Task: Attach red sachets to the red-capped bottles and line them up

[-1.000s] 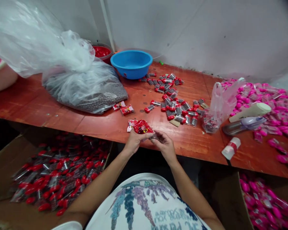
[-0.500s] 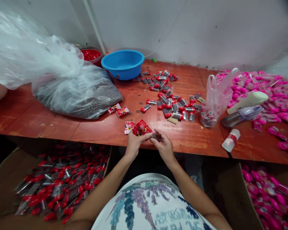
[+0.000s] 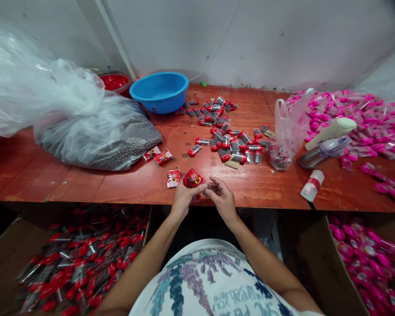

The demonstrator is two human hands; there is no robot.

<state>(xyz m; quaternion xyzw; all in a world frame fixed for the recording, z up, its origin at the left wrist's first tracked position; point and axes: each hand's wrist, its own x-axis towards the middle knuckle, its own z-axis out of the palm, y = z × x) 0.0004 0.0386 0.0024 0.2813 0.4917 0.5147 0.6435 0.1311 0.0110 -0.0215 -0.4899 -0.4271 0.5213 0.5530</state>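
Note:
My left hand [image 3: 183, 199] is closed on red printed packets [image 3: 193, 177] at the table's front edge, its thumb pointing right. Close beside it, my right hand [image 3: 224, 199] is pinched near the left thumb tip; whatever sits in its fingers is too small and hidden to name. A loose red packet [image 3: 173, 178] lies just left of my left hand, and two overlapping red packets [image 3: 163, 157] rest farther back by the big bag. Beyond my hands lie many small clear tubes with red caps [image 3: 228, 142], filled with dark beads.
A big clear bag of dark beads [image 3: 102, 136] and a blue basin [image 3: 159, 90] stand at left. Right are a small plastic bag [image 3: 281, 149], a bottle [image 3: 322, 153], a white roll [image 3: 312, 186] and pink-capped tubes [image 3: 365, 114]. Boxes of red [image 3: 75, 263] and pink pieces [image 3: 368, 259] sit below.
The head view has shifted slightly, so the table's contents appear a little to the left. Both hands stay together at the front edge, with the right fingers slightly changed around the left thumb tip.

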